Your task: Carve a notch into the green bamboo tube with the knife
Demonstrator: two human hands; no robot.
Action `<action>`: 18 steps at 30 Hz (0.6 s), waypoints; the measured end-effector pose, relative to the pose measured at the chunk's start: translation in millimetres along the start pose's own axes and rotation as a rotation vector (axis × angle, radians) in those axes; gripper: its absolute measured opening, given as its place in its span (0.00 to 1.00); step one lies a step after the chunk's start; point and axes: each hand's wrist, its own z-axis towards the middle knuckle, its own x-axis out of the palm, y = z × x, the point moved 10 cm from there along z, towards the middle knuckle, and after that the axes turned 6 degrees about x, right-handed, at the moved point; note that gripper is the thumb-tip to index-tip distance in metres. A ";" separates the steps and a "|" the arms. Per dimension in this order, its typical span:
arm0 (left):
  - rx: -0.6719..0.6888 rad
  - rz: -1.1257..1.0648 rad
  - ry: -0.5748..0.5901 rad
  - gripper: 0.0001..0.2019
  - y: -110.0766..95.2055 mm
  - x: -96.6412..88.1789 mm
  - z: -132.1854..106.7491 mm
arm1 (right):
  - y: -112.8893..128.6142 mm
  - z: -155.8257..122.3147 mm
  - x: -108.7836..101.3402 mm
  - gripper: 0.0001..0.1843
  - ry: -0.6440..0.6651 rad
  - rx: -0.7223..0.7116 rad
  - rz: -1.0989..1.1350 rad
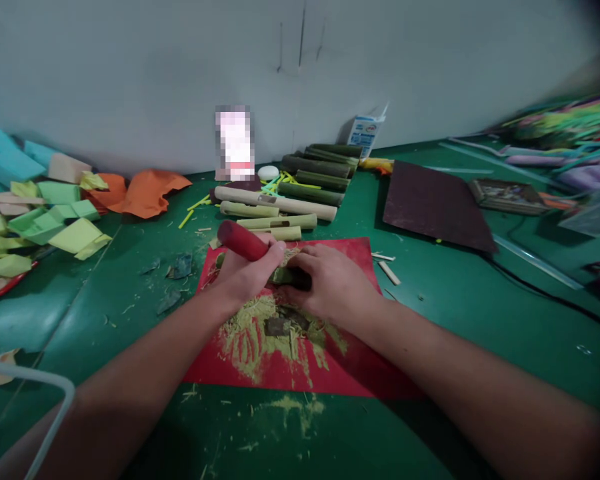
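Note:
My left hand [247,273] is closed around a tool with a thick red round handle [240,239]; its working end is hidden behind the fingers. My right hand [325,277] grips a short green bamboo tube [285,275], lying crosswise with a dark open end toward the palm. Both hands are close together over a red sheet [350,363]. Pale yellow-green sawdust [250,340] covers the sheet's middle, along with dark bamboo scraps [279,326].
Several cut bamboo tubes [280,201] lie behind the sheet. Folded coloured papers [55,220] and an orange cloth-like sheet [153,192] are at the left. A dark brown board [433,207], a milk carton [365,135] and a black cable [540,293] lie rightward on the green table [480,320].

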 end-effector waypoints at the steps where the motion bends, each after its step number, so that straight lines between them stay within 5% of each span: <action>1: 0.005 0.028 0.006 0.16 -0.2 0.2 -0.3 | 0.2 -0.1 -0.4 0.13 -0.004 -0.006 0.005; 18: 0.069 0.229 0.003 0.15 -11.6 3.5 -4.1 | 11.2 0.2 -4.8 0.13 -0.095 -0.164 -0.032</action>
